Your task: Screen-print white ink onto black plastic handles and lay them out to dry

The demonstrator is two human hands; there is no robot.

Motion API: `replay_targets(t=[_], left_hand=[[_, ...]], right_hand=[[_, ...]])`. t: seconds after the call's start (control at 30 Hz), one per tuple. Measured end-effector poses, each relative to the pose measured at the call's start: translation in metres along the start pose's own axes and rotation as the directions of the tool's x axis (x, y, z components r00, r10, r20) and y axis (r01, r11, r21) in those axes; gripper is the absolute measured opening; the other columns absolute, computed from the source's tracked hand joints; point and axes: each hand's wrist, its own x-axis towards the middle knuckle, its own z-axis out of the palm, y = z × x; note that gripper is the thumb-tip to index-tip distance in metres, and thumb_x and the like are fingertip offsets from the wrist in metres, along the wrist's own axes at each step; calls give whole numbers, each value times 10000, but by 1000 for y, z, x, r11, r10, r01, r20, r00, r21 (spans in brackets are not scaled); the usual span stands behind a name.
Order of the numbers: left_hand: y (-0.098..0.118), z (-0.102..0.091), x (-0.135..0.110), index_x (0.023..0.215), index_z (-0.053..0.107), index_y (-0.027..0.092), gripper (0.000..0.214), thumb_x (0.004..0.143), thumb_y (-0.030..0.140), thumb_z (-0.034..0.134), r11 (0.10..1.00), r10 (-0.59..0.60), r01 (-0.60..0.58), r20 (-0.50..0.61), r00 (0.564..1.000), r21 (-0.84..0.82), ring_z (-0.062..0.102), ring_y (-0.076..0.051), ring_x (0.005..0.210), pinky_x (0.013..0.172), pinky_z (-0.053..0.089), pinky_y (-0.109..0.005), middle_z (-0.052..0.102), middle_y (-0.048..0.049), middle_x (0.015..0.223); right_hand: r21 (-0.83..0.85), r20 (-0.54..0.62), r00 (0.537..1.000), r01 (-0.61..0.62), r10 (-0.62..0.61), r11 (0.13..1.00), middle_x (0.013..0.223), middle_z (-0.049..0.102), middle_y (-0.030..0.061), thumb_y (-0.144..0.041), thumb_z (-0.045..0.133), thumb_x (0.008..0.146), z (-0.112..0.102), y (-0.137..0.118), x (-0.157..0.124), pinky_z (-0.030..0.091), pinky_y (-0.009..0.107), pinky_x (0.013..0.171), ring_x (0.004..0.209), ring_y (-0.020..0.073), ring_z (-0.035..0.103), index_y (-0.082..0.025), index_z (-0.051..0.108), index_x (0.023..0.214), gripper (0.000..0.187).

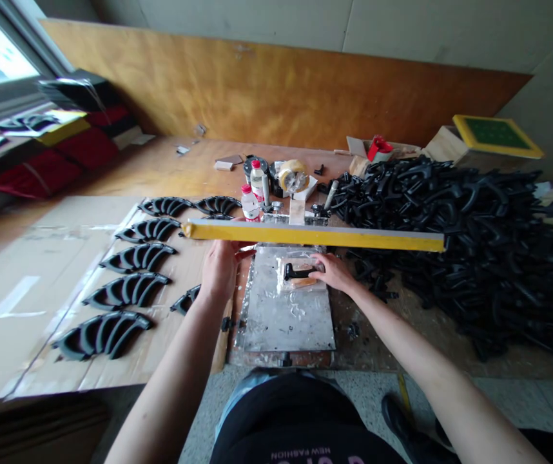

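Just inside the plate's (pixel 286 325) right edge, the right hand (pixel 333 272) pinches a black handle (pixel 298 272); left hand's (pixel 219 267) hold unclear.

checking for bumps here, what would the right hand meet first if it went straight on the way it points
Most likely the black part over the grey plate; the right hand's fingertips seem to touch its end, though exact contact is unclear.

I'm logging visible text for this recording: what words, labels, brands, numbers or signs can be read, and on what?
"NEW FASHION": black shirt, upside down in view.
Larger letters below it: cut off, unreadable.
Labels on the red-capped bottles: too blurred.
Small mark on the gray plate: too small.
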Motion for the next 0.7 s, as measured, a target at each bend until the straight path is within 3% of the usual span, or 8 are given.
replay_targets(t=[0.07, 0.13, 0.27, 0.37, 0.43, 0.53, 0.63, 0.7], left_hand=[[-20, 1, -12, 1192, 566, 182, 548, 870, 614, 469, 998, -61, 61, -42, 997, -8, 658, -165, 826, 697, 529, -283, 706, -86, 988], [-50, 0, -34, 1209, 561, 172, 571, 848, 613, 525, 956, -292, 291, 29, 956, 42, 671, -178, 815, 666, 534, -289, 715, -115, 1028], [-107, -2, -87, 1185, 580, 164, 556, 850, 605, 539, 730, -682, 678, 139, 718, 83, 696, -239, 920, 665, 558, -330, 700, -161, 1142], [-128, -24, -106, 955, 643, 153, 406, 876, 533, 525, 734, -678, 679, 35, 734, -26, 704, -224, 881, 651, 553, -299, 728, -142, 1024], [-134, -59, -105, 870, 645, 148, 377, 878, 500, 512, 764, -642, 645, -108, 759, 0, 703, -207, 787, 611, 544, -283, 735, -125, 903], [-138, -134, -96, 845, 640, 146, 385, 874, 486, 461, 770, -551, 623, -351, 757, 136, 684, -195, 686, 584, 543, -288, 728, -111, 806], [-140, -201, -88, 775, 597, 176, 348, 851, 465, 418, 699, -459, 656, -523, 718, 286, 676, -240, 622, 566, 549, -350, 699, -113, 677], [-142, -227, -82, 747, 593, 189, 349, 826, 478, 414, 669, -392, 616, -507, 768, 416, 659, -285, 570, 522, 532, -395, 652, -108, 565]], right_hand=[[-43, 59, 994, 99, -96, 994, 1047, 678, 47, -263, 722, 811, 12, -17, -6, 435, 363, 936, 1032, 205, 573, -235, 634, 1128, 330], [-85, 39, 995, 95, -92, 992, 1016, 667, 52, -247, 676, 856, 17, -36, -13, 423, 366, 947, 1023, 207, 561, -219, 663, 1010, 157], [-126, -42, 983, 170, -177, 977, 941, 639, 71, -288, 547, 947, 28, -86, -42, 447, 333, 886, 971, 213, 555, -199, 669, 941, 151], [-74, 20, 916, 400, -400, 913, 926, 658, 47, -261, 451, 989, 41, -108, -67, 454, 327, 882, 965, 199, 569, -241, 669, 1048, 227], [-28, 0, 922, 387, -387, 922, 960, 678, 33, -232, 437, 991, 45, -94, -76, 461, 321, 889, 956, 181, 589, -264, 646, 1140, 258], [-98, -146, 989, -5, -9, 995, 1021, 678, 82, -199, 488, 953, 43, -32, -83, 476, 342, 889, 991, 210, 600, -203, 648, 1102, 219], [-172, -176, 932, -345, 316, 923, 1059, 663, 141, -141, 592, 854, 46, 39, -91, 486, 391, 897, 1032, 264, 604, -137, 629, 1091, 240], [-120, -153, 890, -449, 430, 886, 1049, 671, 134, -109, 599, 820, 50, 68, -97, 501, 397, 884, 1004, 261, 627, -140, 628, 1095, 278]])
